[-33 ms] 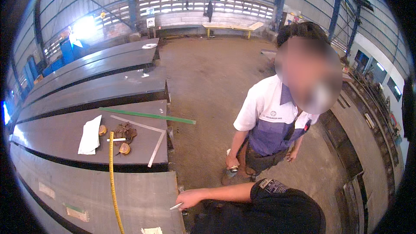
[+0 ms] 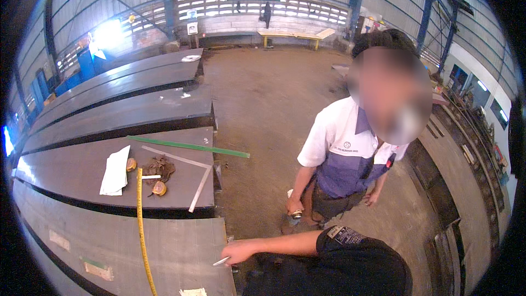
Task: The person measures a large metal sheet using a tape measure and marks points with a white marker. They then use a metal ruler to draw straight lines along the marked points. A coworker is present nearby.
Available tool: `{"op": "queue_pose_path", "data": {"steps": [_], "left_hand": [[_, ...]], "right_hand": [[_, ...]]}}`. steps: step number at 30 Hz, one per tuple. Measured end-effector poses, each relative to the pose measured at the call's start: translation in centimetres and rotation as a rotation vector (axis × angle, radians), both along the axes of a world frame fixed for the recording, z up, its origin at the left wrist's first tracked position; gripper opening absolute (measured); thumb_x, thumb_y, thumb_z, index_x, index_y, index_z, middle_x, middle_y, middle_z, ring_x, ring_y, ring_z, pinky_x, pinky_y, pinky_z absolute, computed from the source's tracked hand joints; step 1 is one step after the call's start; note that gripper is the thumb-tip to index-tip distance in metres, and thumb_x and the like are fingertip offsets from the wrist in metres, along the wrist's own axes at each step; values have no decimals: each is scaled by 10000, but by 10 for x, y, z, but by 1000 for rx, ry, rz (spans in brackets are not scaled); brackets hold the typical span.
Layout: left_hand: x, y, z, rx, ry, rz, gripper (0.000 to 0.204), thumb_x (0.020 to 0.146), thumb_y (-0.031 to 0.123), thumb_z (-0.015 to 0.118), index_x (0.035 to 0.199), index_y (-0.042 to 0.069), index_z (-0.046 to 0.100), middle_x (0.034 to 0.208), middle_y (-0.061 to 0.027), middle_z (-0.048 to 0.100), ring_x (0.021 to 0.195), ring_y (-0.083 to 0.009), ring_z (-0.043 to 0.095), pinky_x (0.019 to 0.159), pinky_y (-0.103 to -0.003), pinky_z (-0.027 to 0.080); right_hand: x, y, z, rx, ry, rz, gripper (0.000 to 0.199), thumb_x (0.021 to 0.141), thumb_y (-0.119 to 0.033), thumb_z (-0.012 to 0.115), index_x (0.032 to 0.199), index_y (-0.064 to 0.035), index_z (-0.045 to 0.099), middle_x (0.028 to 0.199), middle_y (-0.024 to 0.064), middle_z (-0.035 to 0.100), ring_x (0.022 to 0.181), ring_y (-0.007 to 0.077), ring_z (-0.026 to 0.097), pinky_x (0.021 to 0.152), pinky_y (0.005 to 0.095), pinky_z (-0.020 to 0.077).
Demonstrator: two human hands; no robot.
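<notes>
A marker at the edge of the steel plate

The person's right hand [image 2: 239,252] pinches a slim white marker [image 2: 221,261] at the near right corner of the steel plate [image 2: 181,252]; the left hand is out of view. A yellow tape measure [image 2: 141,225] runs across the plate toward its far edge. A co-worker [image 2: 342,159] stands on the floor just beyond the right edge.
</notes>
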State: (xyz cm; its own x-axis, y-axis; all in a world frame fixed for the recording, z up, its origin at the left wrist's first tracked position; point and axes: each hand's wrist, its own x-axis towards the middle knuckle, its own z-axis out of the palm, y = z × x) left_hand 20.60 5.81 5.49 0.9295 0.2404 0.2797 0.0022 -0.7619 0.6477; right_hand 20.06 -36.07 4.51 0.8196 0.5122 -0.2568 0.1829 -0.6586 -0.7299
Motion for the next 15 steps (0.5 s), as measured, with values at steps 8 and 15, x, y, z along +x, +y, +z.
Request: {"op": "queue_pose_path", "data": {"steps": [8,15], "left_hand": [[-24,38,-26,70,126,411,244,917,178,680,1077,-5,701,1088,-225,676,1019,-357,633,936,-446,490],[82,98,-27,101,-120,323,97,867,37,616,950,-11,633,935,-177,602,905,-370,601,811,-421,483]], "right_hand": [[123,34,0,55,-23,28,301,907,-310,653,982,-22,695,912,211,682,888,375,673,780,488,519],[296,94,40,155,-450,45,229,875,-210,720,1069,-89,738,985,145,660,941,338,659,813,430,533]]}}
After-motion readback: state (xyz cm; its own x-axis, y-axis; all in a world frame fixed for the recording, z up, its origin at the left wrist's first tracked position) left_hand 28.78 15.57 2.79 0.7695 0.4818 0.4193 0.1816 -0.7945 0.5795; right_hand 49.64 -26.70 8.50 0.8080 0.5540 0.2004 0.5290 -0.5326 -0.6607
